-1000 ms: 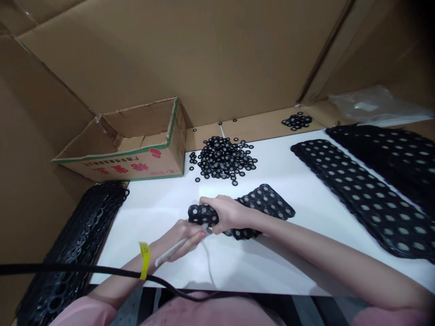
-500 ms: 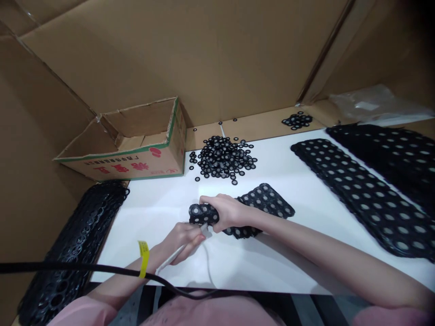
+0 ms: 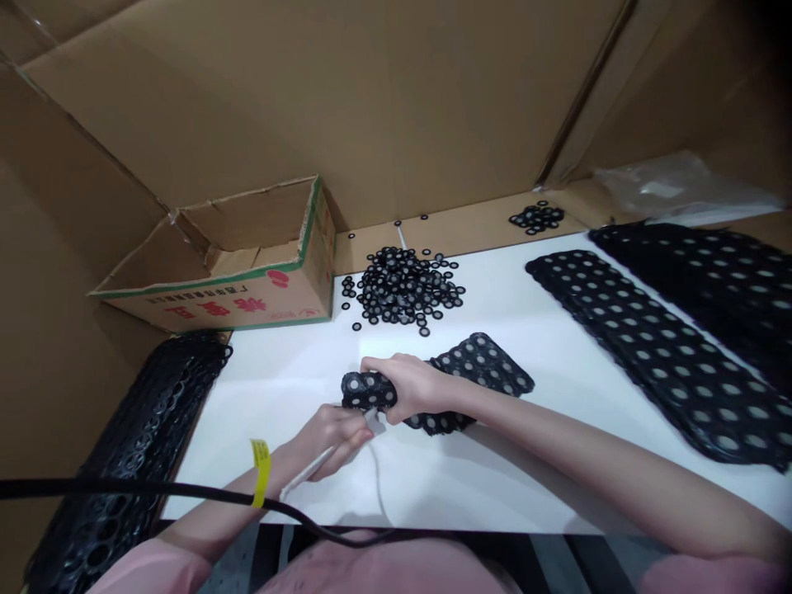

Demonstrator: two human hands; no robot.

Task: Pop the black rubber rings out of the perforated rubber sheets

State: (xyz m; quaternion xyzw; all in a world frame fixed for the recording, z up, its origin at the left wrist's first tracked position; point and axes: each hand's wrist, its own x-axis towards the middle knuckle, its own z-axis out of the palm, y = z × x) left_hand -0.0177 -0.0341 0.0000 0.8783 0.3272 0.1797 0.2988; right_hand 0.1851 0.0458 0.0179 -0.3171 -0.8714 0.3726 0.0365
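My right hand [image 3: 416,388] is closed round a small black rubbery piece [image 3: 369,389] dotted with pale round openings. Just below it, my left hand [image 3: 339,437] grips a thin white stick [image 3: 308,472] whose upper end reaches the underside of that piece. The exact contact there is hidden by my fingers. Under and behind my right wrist lies a larger black dotted sheet [image 3: 483,363]; whether it joins the held piece, I cannot tell. Beyond my hands, a heap of small black rings [image 3: 405,285] rests on the white table [image 3: 290,371].
An open cardboard box [image 3: 247,309] stands at the back left. Below it lies a long black perforated stack [image 3: 124,462]. Long black dotted sheets [image 3: 649,346] cover the right side. Farther back are a small ring pile [image 3: 537,217] and a clear plastic bag [image 3: 674,181]. A black cable [image 3: 186,489] crosses in front.
The view has shifted slightly, so things sit a little farther left. Both hands keep nearly the same hold and place.
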